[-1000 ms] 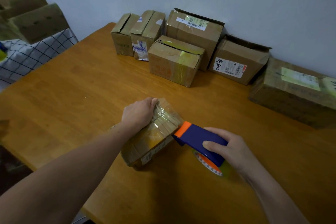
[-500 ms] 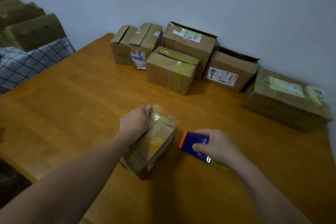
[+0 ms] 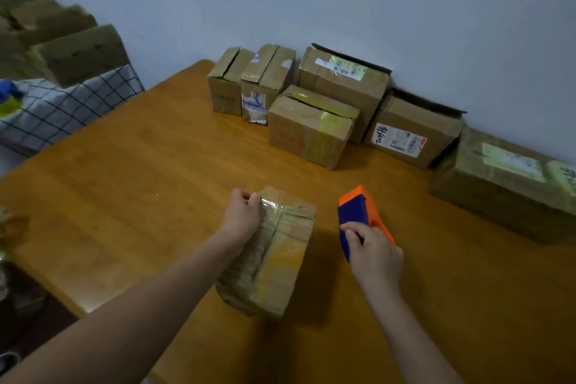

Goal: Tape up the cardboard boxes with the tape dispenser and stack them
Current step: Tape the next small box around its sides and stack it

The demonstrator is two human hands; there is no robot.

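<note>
Two hands meet over the table [image 3: 124, 181]: our left hand [image 3: 241, 218] grips the taped box [image 3: 277, 262] at its far corner, our right hand [image 3: 375, 257] curls round the blue-and-orange tape dispenser [image 3: 355, 212] just beside. Six more boxes [image 3: 311, 134] line the wall; one white label [image 3: 398, 140] bears handwriting we cannot read.

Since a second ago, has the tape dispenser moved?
Yes. The tape dispenser, held in the right hand, was against the box; now it is off to the box's right, with bare table between them.
</note>
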